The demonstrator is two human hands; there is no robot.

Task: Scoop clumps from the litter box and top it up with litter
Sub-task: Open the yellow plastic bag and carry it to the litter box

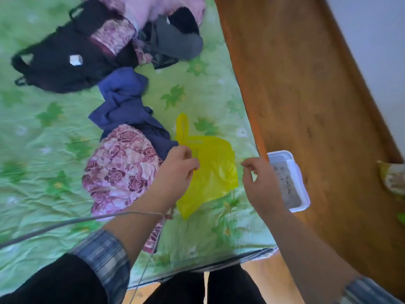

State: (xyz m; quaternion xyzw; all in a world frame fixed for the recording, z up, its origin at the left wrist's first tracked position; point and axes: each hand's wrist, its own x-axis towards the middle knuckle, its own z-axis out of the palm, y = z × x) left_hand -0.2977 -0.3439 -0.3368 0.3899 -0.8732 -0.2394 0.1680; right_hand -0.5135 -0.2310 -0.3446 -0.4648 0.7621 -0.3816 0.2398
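Pinching the left edge of the yellow bag (215,170) at frame centre, the left hand (175,170) curls its fingers on the film. The right hand (260,183) just beside it has thumb and forefinger meeting, whether on plastic I cannot tell. That bag looks light, limp and slippery, so I'd grip its mouth edges, while the litter box (280,154) sits right of centre, behind the right hand.

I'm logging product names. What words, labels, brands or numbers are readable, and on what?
None can be read.
Yellow plastic bag: faint pale marks near its handle, too blurred to read.
White patch on the black garment: looks blank.
White litter box: no label shows.
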